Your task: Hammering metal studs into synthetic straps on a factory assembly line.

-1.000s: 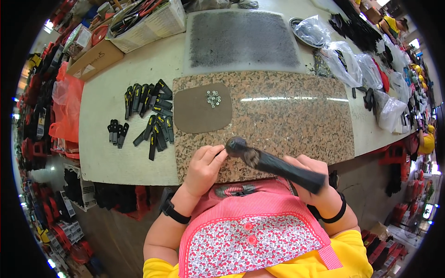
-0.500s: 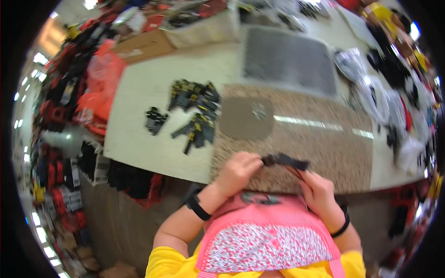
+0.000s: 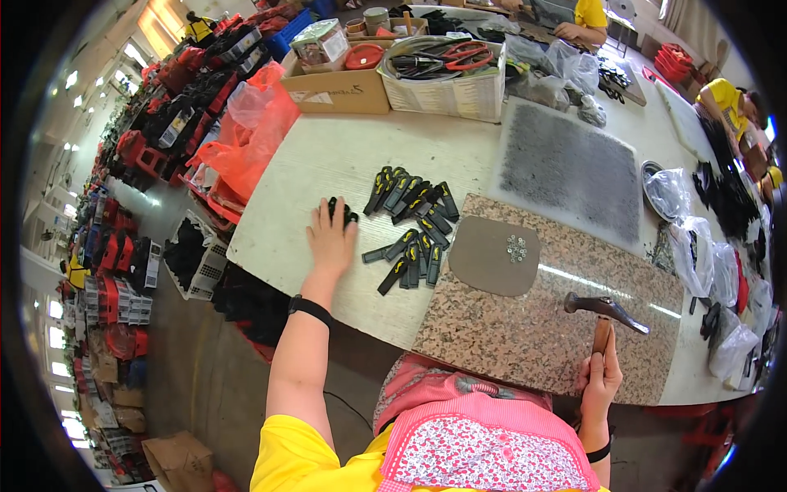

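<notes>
Granite slab (image 3: 541, 328), speckled brown and set at the near edge of the pale desk (image 3: 328, 164), serves as the landmark here. Just past its left edge lies a loose heap of black clips (image 3: 414, 225) with yellow marks. Beyond that heap, farther from the slab, the left hand (image 3: 330, 238) rests flat on the desk with fingers spread, covering a few small black pieces (image 3: 343, 211); it grips nothing that can be seen. At the slab's near right corner the right hand (image 3: 601, 379) is closed around the wooden handle of a hammer (image 3: 605, 312), whose dark metal head lies on the stone. On the slab's far left part sits a brown leather pad (image 3: 484, 258) with a small cluster of silver rivets (image 3: 516, 246) on it. Behind the slab, touching its far edge, lies a grey mat (image 3: 570, 168). Further back from the slab stand a cardboard box (image 3: 336, 86) and a white box (image 3: 447, 86) holding red-handled scissors. Right of the slab, clear plastic bags (image 3: 697, 238) of parts crowd the desk.
</notes>
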`<state>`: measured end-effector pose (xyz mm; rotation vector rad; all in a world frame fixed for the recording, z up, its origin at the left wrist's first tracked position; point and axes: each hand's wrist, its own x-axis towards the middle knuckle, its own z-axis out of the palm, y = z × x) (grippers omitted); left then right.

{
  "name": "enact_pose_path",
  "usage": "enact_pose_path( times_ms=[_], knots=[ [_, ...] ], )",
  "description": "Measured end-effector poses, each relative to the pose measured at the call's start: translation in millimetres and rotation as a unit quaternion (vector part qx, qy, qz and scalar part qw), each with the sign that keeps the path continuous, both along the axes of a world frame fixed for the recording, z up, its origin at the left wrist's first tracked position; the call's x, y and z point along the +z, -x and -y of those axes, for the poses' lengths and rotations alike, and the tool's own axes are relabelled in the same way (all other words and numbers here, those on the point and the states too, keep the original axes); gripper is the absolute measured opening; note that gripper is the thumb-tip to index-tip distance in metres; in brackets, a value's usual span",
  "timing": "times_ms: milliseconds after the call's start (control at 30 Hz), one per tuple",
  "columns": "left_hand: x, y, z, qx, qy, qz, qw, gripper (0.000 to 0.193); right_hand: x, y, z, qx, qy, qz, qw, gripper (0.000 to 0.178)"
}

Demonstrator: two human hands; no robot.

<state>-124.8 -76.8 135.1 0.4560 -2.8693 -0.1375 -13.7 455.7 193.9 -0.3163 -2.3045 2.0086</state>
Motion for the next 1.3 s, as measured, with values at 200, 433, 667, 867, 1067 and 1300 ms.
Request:
enact_pose_path(
  times_ms=[200,433,667,867,1067,1300],
  knots=[
    [-11.1,-5.1,20.6,0.085,-0.028,-0.013,0.996,0.064,1.6,-3.6,-2.7,-0.066,0.098,0.050,0.992,0.050],
    [29.7,-9.8,-73.8,-0.137,-0.186,-0.170,0.958,0.024,6.9,3.3,-4.4,-0.068,0.111,0.080,0.988,0.052],
    [16.2,-0.4,-103.3,-0.071,-0.203,-0.139,0.967,0.024,6.2,1.7,-2.2,-0.084,0.104,0.089,0.987,0.051],
    [20.3,-0.6,-105.9,-0.057,-0.342,-0.124,0.930,0.014,18.5,3.7,-0.5,-0.092,0.112,0.091,0.985,0.053],
    [95.3,-38.6,-165.2,-0.138,-0.501,-0.050,0.853,0.007,21.9,10.0,2.0,-0.080,0.147,0.100,0.981,0.051],
    [104.6,-51.9,-263.4,-0.413,-0.322,-0.108,0.845,0.018,12.1,4.6,-2.8,-0.065,0.168,0.079,0.980,0.049]
  ],
)
